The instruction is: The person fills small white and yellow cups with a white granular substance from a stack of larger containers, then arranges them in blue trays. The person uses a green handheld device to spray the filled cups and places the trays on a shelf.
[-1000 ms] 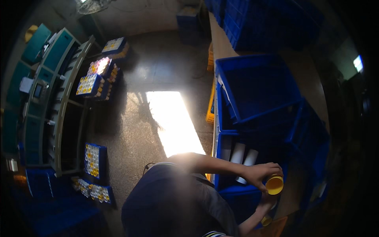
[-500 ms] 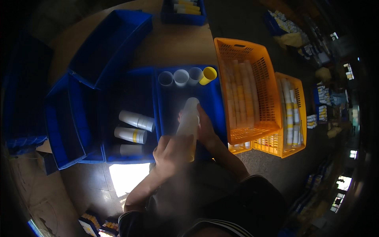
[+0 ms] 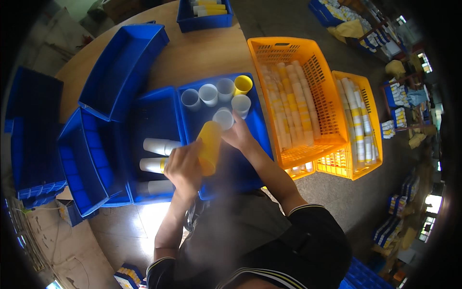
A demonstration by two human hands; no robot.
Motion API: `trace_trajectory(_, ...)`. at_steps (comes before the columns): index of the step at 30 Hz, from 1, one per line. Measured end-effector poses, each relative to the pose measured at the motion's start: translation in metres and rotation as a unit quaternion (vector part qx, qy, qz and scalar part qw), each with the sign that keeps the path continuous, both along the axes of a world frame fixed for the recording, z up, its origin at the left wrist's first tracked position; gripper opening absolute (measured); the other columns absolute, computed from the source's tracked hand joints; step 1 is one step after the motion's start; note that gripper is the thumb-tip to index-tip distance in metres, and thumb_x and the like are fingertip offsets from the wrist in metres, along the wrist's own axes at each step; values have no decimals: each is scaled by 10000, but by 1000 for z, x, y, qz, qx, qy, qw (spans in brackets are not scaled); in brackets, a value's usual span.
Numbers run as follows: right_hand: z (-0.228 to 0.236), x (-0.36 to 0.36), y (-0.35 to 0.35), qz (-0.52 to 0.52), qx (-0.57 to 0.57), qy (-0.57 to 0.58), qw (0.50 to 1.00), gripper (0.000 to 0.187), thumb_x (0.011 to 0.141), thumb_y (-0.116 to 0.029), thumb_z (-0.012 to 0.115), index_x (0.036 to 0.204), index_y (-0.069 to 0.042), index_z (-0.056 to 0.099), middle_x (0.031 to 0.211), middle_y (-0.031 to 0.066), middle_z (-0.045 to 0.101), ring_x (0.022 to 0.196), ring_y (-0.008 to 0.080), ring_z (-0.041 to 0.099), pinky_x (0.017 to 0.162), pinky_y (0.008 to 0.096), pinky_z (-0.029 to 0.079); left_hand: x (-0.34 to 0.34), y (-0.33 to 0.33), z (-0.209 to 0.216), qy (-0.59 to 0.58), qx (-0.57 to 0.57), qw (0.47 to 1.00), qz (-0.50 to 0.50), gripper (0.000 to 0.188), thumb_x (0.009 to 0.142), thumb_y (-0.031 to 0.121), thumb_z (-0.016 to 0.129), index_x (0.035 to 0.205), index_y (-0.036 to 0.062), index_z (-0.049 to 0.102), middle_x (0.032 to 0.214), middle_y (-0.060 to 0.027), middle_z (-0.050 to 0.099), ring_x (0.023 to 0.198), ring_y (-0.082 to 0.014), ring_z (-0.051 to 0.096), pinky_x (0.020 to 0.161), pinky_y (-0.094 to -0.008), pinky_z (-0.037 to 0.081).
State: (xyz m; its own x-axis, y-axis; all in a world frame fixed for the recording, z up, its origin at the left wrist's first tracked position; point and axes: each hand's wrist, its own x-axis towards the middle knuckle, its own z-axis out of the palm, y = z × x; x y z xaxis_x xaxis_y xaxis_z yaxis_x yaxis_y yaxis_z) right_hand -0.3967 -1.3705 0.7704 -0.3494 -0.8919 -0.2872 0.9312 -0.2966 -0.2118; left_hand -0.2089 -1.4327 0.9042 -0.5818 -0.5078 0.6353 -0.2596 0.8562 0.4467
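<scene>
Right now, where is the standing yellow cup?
In the head view, the yellow cup stands in the far right corner of the blue bin nearest the orange crate, beside two whitish cups.

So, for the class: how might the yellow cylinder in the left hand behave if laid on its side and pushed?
The yellow cylinder would probably roll, given its rounded side. It seems fairly stiff, as its outline looks undented under the left hand's fingers. It may be light, since one hand holds it.
</scene>
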Motion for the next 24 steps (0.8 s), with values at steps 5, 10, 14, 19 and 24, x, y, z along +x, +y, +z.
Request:
trace_trajectory(5,-29,-1,27,13,194,-45,980,969,970,-493,589,1507,94,35,1460,300,335,1356,391,436,1152,518,360,-38,-47,-40,-23,187,982,24,245,803,-78,636,993,7,766,887,-152,737,767,-275,720,681,-322,576)
trace_trajectory(10,-17,2,33,-49,182,-9,982,791,1015,-341,579,1551,-15,97,1513,276,275,1355,391,436,1145,541,368,-56,-65,-49,4,167,986,-20,238,813,-113,650,992,-8,767,959,-158,734,849,-281,725,772,-320,595)
trace_trajectory(14,-21,-7,32,-25,159,-4,987,655,1036,-324,534,1521,-37,199,1519,251,289,1358,379,440,1135,546,378,-41,-70,-34,-21,201,979,-17,209,822,-118,660,950,-1,776,925,-140,725,803,-263,720,728,-287,598)
trace_trajectory(19,-36,0,16,65,-2,27,998,497,1028,-347,547,1381,-25,411,1345,175,510,1256,311,538,1095,495,428,-38,-64,-31,-30,239,970,-39,253,767,-128,648,947,1,771,860,-151,713,730,-274,698,637,-314,566)
trace_trajectory(24,-41,17,-19,-1,56,471,881,202,868,-113,711,1054,-63,651,1082,91,644,1048,288,606,917,365,494,-17,-58,-23,-76,205,973,-75,196,809,-114,670,945,-11,765,874,-132,705,746,-249,707,655,-284,581)
